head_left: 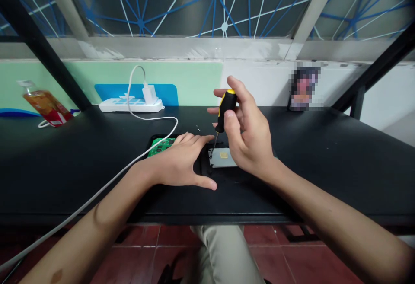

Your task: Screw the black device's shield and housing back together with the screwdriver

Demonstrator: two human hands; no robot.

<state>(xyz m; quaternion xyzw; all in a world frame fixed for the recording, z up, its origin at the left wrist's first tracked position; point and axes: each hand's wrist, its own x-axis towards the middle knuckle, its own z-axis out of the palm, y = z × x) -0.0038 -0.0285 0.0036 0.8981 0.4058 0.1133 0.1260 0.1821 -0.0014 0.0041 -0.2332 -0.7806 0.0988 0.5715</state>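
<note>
One pair of pale cloth trousers (223,253) and the square red floor tiles (139,269) lie nearest, below both hands. Above them extends the smooth black table (330,167). The left hand (181,156) is palm down with thumb spread wide; it rests over a shallow black housing (202,168), which holds a green circuit board (159,144) under and left of its fingers, and a flat, rectangular silvery plate (227,161) with a yellowish square between the two hands. The right hand (251,132) grips a black-and-yellow screwdriver (226,106), thumb against the side of the ribless-looking handle; the slender metal shaft slants down to the plate's left edge. A white cable (106,185) crosses left of the left hand. Beyond the left hand stands a long white plastic power strip (131,105) bearing a plug; farther left, a bottle (48,104) leans in view, with clear neck, amber body and red lower part. Beyond the right hand, a pixelated dark object (303,87) stands against the white wall (259,81). Line-patterned window panes (181,5) form the background.
</note>
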